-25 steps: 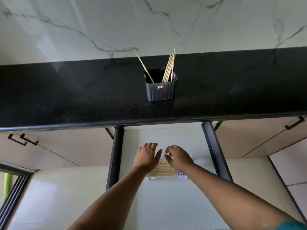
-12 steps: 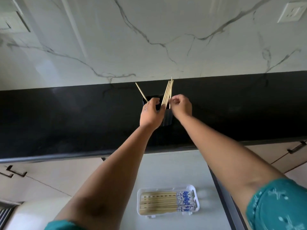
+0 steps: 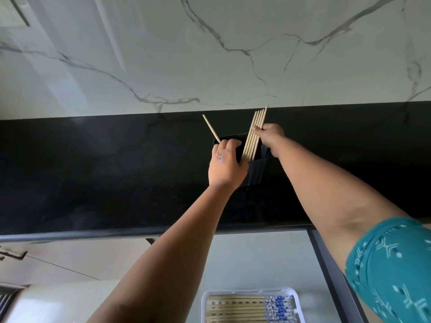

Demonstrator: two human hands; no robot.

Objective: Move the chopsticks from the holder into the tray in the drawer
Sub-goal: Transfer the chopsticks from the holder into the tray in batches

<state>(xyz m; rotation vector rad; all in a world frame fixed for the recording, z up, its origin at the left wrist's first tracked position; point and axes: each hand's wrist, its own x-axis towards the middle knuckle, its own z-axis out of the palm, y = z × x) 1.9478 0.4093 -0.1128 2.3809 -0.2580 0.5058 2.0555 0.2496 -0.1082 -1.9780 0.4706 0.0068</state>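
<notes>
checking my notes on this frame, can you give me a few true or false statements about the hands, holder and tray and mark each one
1. The right hand pinches a bundle of chopsticks. True.
2. The left hand rests in the drawer. False: it grips the dark holder on the black counter.
3. One single chopstick leans apart from the bundle. True.
4. The white tray holds nothing. False: chopsticks already lie in it.
</notes>
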